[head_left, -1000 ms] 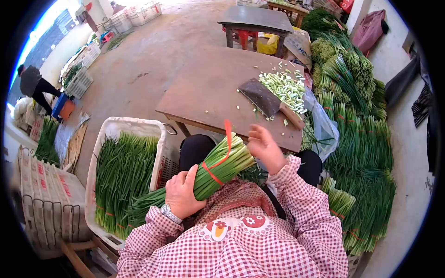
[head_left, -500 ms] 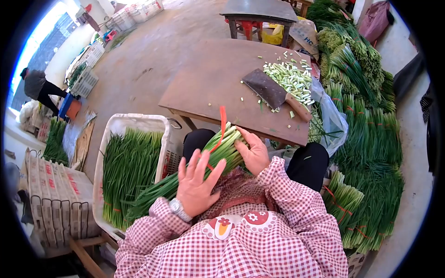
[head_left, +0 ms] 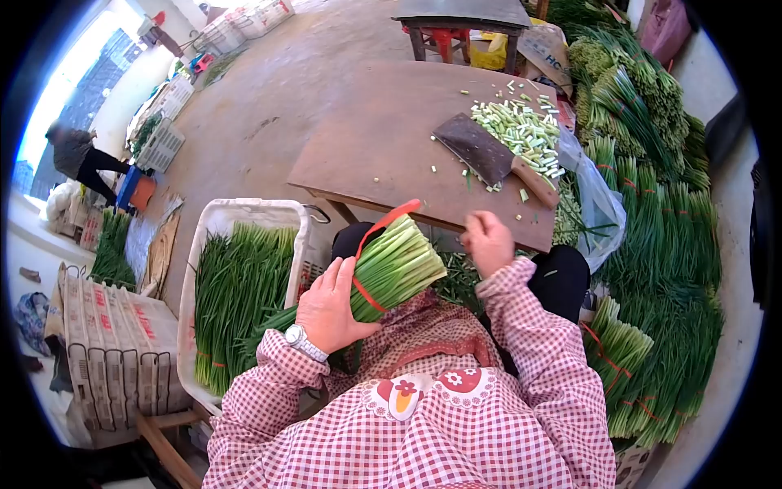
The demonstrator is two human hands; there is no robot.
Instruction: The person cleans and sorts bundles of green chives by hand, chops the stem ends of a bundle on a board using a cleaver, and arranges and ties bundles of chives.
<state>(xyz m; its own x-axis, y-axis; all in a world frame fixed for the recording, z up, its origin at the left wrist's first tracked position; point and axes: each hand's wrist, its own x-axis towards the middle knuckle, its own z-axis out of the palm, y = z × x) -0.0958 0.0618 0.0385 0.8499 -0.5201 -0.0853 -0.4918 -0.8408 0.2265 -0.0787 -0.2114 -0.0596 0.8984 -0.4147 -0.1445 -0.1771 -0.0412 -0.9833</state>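
My left hand (head_left: 327,303), with a watch at the wrist, is wrapped round a bunch of garlic chives (head_left: 399,265) above my lap. The pale cut ends point up and right, and the green leaves trail down left towards the crate. A red tie (head_left: 369,295) circles the bunch, and a loose red strip (head_left: 397,218) arches over it. Apart from the bunch, my right hand (head_left: 489,243) is closed near the table's front edge. Its curled fingers hide whatever may be in them.
A cleaver (head_left: 481,151) lies on the wooden table (head_left: 358,134) beside chopped stem ends (head_left: 521,130). A white crate (head_left: 186,326) of chives stands at left, near stacked crates (head_left: 122,350). Tied bunches (head_left: 660,269) are piled at right. A person (head_left: 77,159) bends at far left.
My right hand has left the bunch and moved right and down, closing. My left hand has gone from spread fingers to gripping the bunch, whose cut ends now tilt more rightward.
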